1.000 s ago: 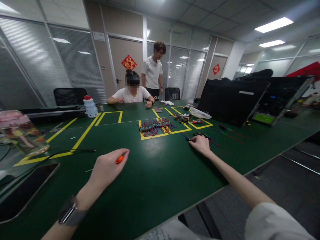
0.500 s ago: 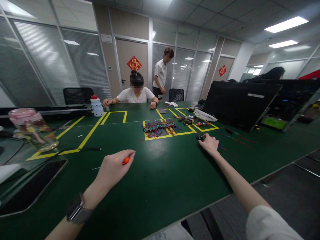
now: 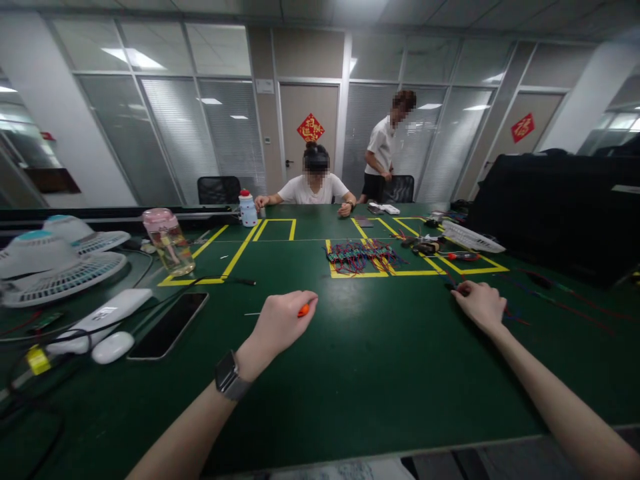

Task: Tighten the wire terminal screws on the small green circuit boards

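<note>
Left hand grips a smooth orange-handled tool (thin shaft) over matte green table.

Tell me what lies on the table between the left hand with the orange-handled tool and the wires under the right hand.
Nothing visible does. The left hand grips the orange-handled tool, the right hand rests on the wires, and only bare green table shows between them. The bundle of wired parts lies farther back, off that line.

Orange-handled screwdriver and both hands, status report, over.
Left hand closed around small orange-handled screwdriver above the green table. Right hand on loose red and blue wires, grip unclear. Nothing between the hands.
</note>
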Demonstrator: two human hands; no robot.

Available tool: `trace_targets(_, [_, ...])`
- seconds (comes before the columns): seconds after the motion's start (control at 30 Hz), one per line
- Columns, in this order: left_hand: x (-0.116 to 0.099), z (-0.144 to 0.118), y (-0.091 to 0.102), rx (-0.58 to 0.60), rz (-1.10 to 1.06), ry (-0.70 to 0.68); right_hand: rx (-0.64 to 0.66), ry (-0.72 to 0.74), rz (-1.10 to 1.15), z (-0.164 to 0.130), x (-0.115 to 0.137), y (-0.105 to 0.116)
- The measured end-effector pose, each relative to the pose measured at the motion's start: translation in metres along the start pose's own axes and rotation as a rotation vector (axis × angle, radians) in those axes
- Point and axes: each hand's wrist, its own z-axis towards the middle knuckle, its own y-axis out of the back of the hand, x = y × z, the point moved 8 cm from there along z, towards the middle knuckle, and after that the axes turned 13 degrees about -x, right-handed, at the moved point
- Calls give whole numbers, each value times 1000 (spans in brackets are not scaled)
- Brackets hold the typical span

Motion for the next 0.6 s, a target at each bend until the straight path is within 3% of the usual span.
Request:
trace_targets(0.2, [-2, -1, 0, 4, -7, -1, -50, 21, 68, -2, 1, 8])
trace_targets(0.33, [-1, 0, 2, 4, 0, -2, -189, 60, 96, -7, 15, 32])
trace_targets(0.43, [2, 1, 4, -5, 5, -1, -287, 192, 284, -24, 58, 79])
trace_targets(0.5, [4, 2, 4, -16, 6, 1, -130, 383, 493, -52, 106, 117])
trace_targets(0.6, [5, 2, 6, -43, 11, -1, 141, 785, 759, -128, 172, 188])
